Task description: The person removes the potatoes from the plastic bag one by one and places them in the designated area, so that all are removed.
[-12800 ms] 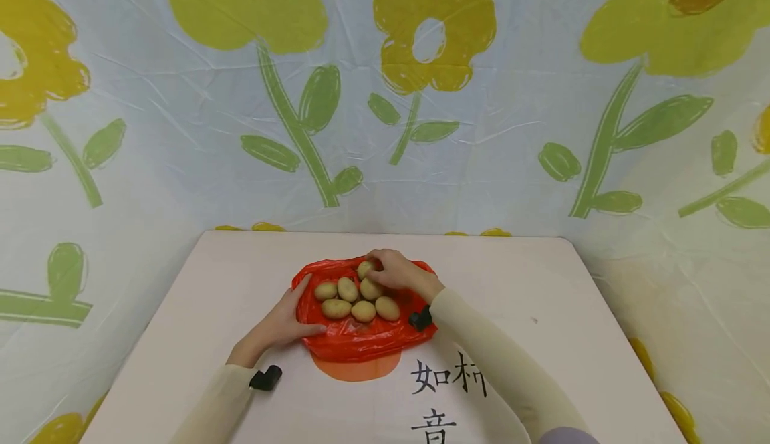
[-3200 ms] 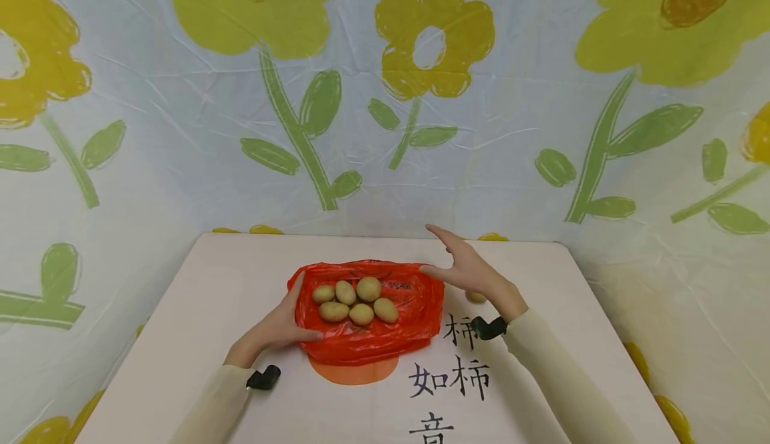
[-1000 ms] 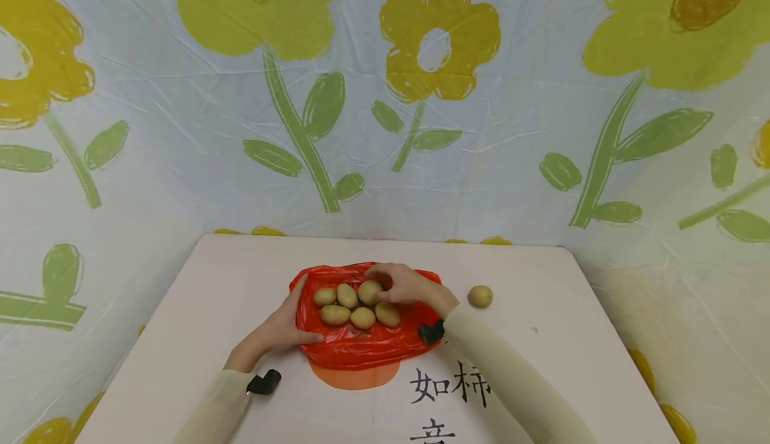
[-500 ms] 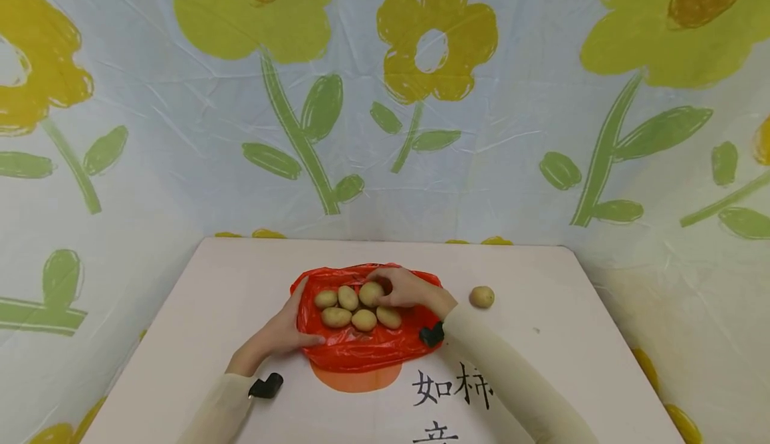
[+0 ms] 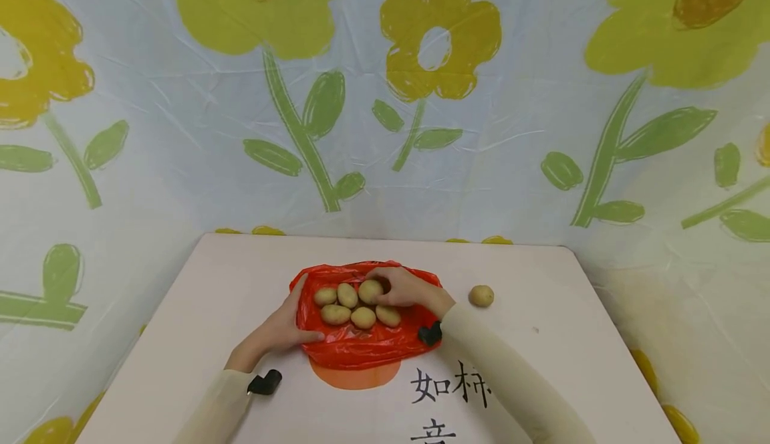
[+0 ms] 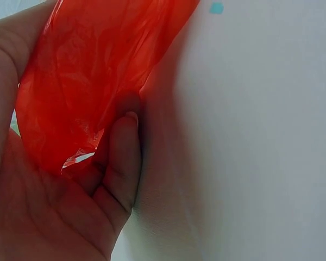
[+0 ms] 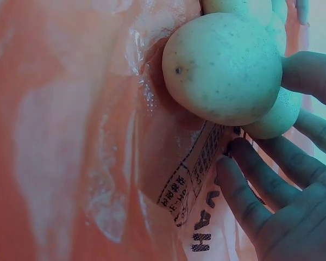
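Only the head view shows the lone potato (image 5: pixel 481 296).

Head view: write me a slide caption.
Left hand on a red bag, right hand among its potatoes, another potato on the table.

Soft, even, slightly dim light covers the desk (image 5: pixel 571 337) with faint shadows. The left-wrist view blurs towards three o'clock. In the right-wrist view, glare flecks the red bag (image 7: pixel 106 179) (rather hazy), and a teal cast fills two o'clock.
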Demonstrator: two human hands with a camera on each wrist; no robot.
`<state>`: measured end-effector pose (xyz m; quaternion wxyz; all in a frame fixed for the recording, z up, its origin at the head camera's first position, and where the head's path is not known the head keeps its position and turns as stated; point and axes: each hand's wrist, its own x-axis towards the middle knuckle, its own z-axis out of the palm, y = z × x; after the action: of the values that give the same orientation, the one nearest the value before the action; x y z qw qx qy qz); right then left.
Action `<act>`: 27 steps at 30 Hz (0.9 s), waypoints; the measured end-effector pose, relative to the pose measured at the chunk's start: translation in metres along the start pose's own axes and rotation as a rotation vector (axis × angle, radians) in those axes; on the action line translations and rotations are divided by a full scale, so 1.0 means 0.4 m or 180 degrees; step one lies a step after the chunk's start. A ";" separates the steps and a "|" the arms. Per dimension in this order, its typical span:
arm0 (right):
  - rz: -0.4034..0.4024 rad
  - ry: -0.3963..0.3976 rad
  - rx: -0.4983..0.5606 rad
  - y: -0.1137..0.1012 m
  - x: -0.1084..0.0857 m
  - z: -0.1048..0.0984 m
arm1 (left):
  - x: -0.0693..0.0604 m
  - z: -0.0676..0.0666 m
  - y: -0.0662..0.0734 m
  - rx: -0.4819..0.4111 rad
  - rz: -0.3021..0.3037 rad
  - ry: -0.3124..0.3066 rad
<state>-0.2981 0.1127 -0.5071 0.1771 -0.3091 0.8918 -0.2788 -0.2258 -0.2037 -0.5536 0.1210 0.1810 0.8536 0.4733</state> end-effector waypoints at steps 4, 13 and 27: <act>-0.0023 0.0015 0.0002 -0.001 -0.005 0.005 | -0.003 0.001 -0.002 -0.0052 0.0116 0.0019; -0.0090 0.0104 0.0045 0.014 -0.007 0.004 | 0.005 -0.005 0.006 -0.0062 0.0234 0.0002; -0.0078 0.0133 0.0175 0.011 -0.010 0.013 | 0.001 -0.002 0.007 -0.0084 0.0051 -0.0029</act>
<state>-0.2948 0.1161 -0.5134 0.1635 -0.3091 0.8835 -0.3118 -0.2261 -0.2028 -0.5507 0.1235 0.1884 0.8452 0.4846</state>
